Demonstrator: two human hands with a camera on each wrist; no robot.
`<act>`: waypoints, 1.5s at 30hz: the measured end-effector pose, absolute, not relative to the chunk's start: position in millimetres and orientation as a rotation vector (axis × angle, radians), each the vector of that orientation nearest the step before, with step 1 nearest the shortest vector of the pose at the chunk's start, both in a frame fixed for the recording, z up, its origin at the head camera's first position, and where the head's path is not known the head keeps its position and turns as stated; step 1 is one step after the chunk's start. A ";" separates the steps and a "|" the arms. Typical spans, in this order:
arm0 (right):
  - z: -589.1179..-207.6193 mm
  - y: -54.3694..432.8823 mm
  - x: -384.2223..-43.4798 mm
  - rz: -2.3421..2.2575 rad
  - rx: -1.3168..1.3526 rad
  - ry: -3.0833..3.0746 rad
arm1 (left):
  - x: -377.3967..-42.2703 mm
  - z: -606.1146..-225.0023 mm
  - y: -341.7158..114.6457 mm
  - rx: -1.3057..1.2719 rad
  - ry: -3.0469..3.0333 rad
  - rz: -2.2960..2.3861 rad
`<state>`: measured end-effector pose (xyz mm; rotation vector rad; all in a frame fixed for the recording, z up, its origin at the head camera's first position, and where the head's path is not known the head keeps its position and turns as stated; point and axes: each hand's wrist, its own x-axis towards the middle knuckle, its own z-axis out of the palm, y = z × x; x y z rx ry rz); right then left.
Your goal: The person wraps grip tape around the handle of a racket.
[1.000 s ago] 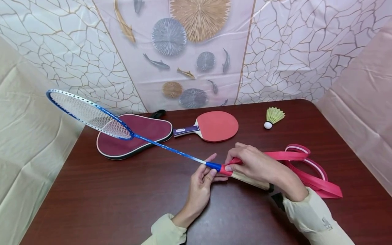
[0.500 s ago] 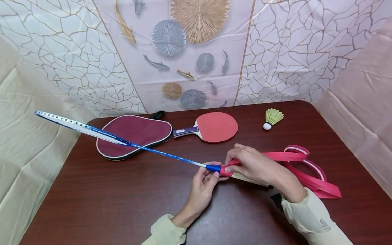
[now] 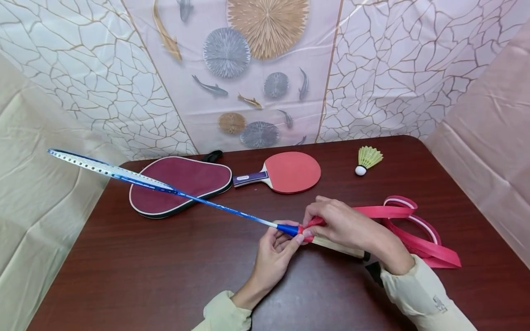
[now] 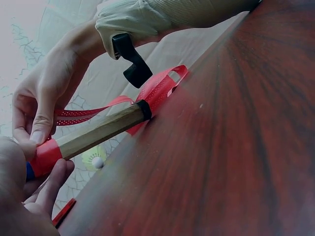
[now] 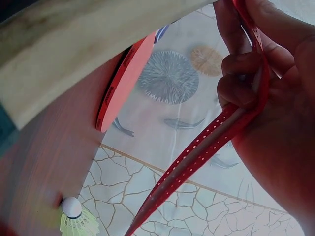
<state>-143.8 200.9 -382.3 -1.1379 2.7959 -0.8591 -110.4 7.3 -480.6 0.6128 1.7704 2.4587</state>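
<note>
A blue and white badminton racket slants across the head view, its strung head nearly edge-on at the left. My left hand holds it at the blue cone, thumb near the red-wrapped part. Pinched in my right hand is red perforated grip tape, its start wound round the handle's top just below the cone. In the left wrist view, the wooden handle is bare from the red band to its dark butt end. The right wrist view shows the tape running through my curled right fingers and hanging down.
On the brown table lie a maroon paddle case, a red table tennis paddle and a yellow shuttlecock. The tape's loose loops rest at the right. A patterned cloth hangs behind the table.
The racket has turned about its shaft, so its head went from face showing to nearly edge-on and lower. My left thumb has shifted right, toward the red band. The right hand stays nearly still.
</note>
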 end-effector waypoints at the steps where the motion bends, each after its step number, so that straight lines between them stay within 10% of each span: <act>1: -382.2 200.7 -143.8 -0.864 -1.140 2.791 | -110.5 -481.1 7.3 0.611 1.776 2.460; 45: -384.1 211.4 -149.8 -0.868 -1.041 2.855 | -112.6 -479.4 5.1 0.783 1.740 2.508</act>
